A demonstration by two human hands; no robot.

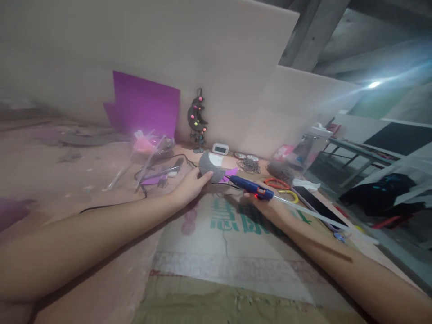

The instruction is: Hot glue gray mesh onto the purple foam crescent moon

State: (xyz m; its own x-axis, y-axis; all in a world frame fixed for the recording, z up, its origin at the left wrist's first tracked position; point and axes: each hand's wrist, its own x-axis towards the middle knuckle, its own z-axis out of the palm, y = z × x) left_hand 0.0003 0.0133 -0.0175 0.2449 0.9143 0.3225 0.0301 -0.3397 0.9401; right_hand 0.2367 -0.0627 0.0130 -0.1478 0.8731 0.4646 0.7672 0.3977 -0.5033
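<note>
My left hand (191, 186) reaches forward, and its fingers rest on the edge of a grey and white curved foam piece (212, 165) lying on the table. A purple scrap (230, 172) lies beside that piece. My right hand (266, 204) is wrapped round a blue hot glue gun (251, 186). A red light glows on the gun, and its nozzle points left toward the foam piece. A clear glue stick (313, 213) sticks out of the back of the gun to the right.
A flattened cardboard sheet (232, 243) with green print covers the table in front. Behind stand purple sheets (145, 105), a dark moon ornament (197, 118), a small white clock (220, 148) and a black cable (111, 206). Orange and yellow scissors (280, 186) and a phone (319, 207) lie at right.
</note>
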